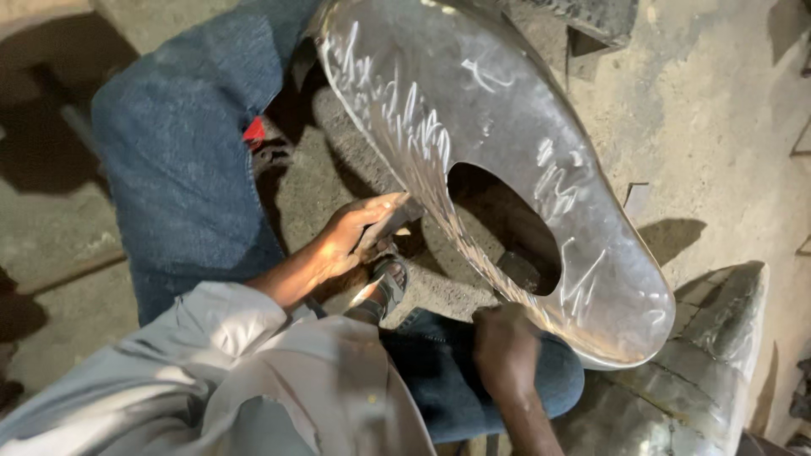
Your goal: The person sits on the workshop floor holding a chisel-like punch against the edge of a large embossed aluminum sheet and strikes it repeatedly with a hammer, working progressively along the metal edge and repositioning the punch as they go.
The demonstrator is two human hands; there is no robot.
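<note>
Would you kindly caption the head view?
Left hand presses a tool against a shiny metal sheet; right hand grips its edge.

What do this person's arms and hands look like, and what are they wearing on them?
Both hands are bare, with no gloves, rings or watch in view. The left hand comes out of a loose, pale grey long sleeve pushed up the forearm. The right hand and its forearm show no sleeve.

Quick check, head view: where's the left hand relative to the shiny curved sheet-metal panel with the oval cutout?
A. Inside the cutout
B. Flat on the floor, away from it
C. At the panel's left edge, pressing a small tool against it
C: the left hand holds a small tool against the left edge of the shiny curved sheet-metal panel.
</note>
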